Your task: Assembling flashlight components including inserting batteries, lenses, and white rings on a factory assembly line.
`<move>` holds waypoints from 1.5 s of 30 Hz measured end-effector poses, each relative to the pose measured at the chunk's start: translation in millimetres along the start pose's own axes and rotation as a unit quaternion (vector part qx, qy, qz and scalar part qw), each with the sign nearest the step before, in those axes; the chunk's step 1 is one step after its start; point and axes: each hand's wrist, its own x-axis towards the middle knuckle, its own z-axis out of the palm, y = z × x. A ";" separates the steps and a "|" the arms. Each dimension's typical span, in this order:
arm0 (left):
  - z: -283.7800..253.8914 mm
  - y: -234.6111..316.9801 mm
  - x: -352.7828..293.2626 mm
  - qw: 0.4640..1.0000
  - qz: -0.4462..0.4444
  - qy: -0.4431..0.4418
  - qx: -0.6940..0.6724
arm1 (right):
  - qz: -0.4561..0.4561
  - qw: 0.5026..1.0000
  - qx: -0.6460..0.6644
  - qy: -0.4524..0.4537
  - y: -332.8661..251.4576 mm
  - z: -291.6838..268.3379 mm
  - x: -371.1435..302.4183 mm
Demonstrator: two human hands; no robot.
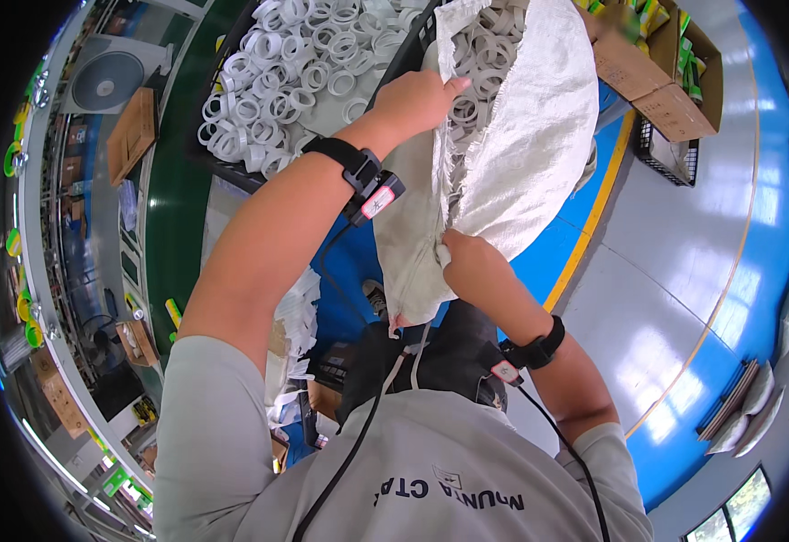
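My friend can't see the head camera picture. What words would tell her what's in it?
A person holds up a white woven sack full of white plastic rings, left hand gripping its upper edge and right hand its lower seam. More white rings fill a dark bin beyond, above a blue floor.

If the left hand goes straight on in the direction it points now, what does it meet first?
The left hand grips the edge of the white sack and points toward its open mouth. Going straight on, it would probably first meet the white rings inside the sack, though depth is hard to judge here.
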 end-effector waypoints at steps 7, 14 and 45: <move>-9.7 -18.5 -6.4 0.996 -0.015 0.065 -0.059 | -0.032 0.989 -0.064 0.132 0.1 -40.0 35.6; -22.7 -39.2 -6.8 0.987 -0.036 0.141 -0.072 | 0.022 0.992 -0.103 -0.063 5.3 0.0 -20.0; 189.2 -145.0 -649.7 0.449 -0.436 0.436 -0.647 | -0.652 0.727 -0.126 0.172 -679.6 21.3 118.7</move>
